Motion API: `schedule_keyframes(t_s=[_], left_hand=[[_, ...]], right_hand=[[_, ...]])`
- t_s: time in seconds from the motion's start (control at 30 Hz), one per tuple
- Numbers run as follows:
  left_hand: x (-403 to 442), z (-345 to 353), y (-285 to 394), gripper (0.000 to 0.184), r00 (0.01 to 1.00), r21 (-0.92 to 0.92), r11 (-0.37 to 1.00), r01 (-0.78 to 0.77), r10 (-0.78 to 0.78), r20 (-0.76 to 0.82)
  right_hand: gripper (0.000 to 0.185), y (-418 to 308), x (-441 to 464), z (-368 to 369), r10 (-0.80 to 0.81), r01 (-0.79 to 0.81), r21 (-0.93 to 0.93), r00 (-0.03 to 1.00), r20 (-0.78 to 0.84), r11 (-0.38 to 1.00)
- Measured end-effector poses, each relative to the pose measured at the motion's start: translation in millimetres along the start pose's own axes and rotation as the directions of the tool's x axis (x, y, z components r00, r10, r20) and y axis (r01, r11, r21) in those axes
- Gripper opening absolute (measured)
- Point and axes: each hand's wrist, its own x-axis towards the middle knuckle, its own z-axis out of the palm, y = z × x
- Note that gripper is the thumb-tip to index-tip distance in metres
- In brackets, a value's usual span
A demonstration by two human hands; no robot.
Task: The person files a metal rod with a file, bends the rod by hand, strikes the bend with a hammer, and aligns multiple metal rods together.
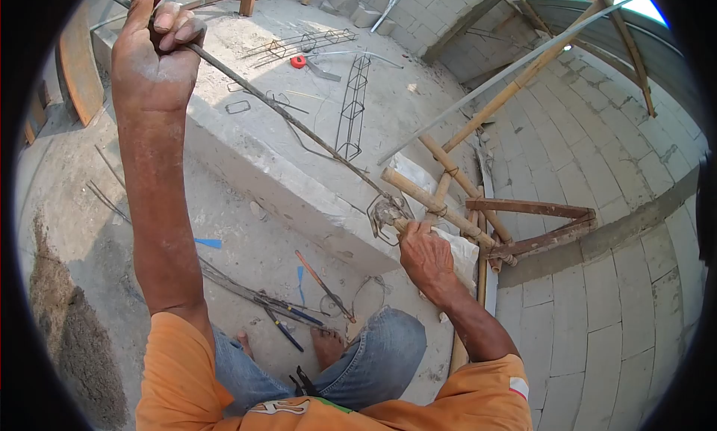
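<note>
One left hand (160, 50), one right hand (427, 255) and one hand-held steel bar (293, 119) show. Two bare feet (327, 346), one red tape measure (298, 61) and one pair of blue-handled pincers (278, 323) appear.

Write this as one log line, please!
left grip: closed around rod | right grip: near same rod, hold unclear | red tape measure: on slab

My sleeves (175, 364) orange (one with a white-and-red patch (518, 386)), jeans (385, 352) faded blue; rod (287, 116) dark grey, tape (298, 62) red, wall (575, 296) grey.
</note>
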Motion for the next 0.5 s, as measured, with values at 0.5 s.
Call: schedule_keyframes(t_s=[0.5], left_hand=[[28, -32, 37, 0.029, 0.987, -0.177, 0.983, 0.055, -0.026, 0.162]], right_hand=[[0.010, 16, -18, 34, -0.046, 0.045, 0.088, 0.999, 0.011, 0.995]])
